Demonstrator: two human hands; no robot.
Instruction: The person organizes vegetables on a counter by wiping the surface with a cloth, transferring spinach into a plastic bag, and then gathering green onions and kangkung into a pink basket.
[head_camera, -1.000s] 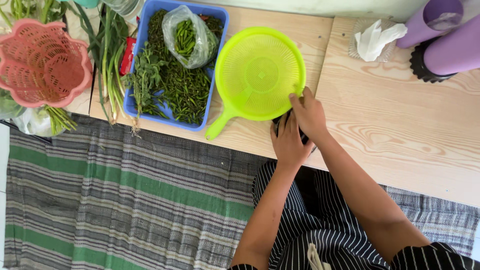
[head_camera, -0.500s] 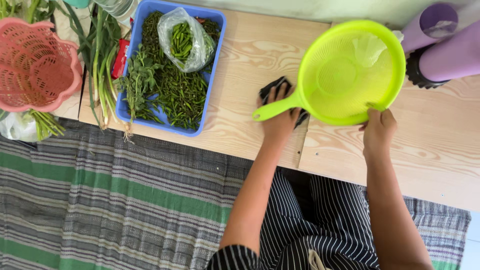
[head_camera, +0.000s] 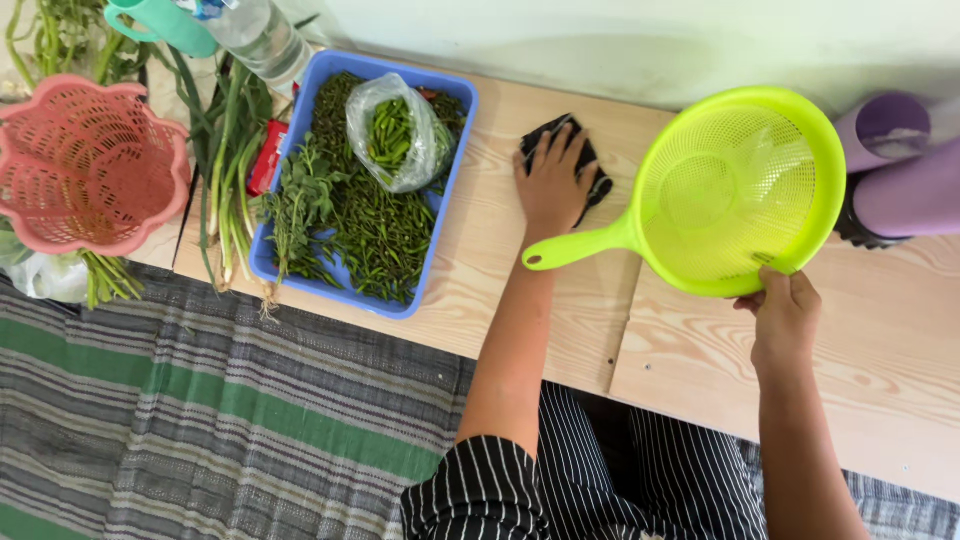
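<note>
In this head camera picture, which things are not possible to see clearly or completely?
- Black cloth: mostly covered by the left hand; its shape is unclear.
- Purple objects: cut off by the right edge and partly behind the green colander, which the right hand holds by the rim.
- Red packet: partly hidden under green stalks.
- Clear bottle: cut off by the top edge.

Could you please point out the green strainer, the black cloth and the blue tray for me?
green strainer (head_camera: 735, 190): head view, on the mesh bowl.
black cloth (head_camera: 598, 186): head view, on the edge showing beside the left hand.
blue tray (head_camera: 462, 135): head view, on its right-hand rim.
</note>
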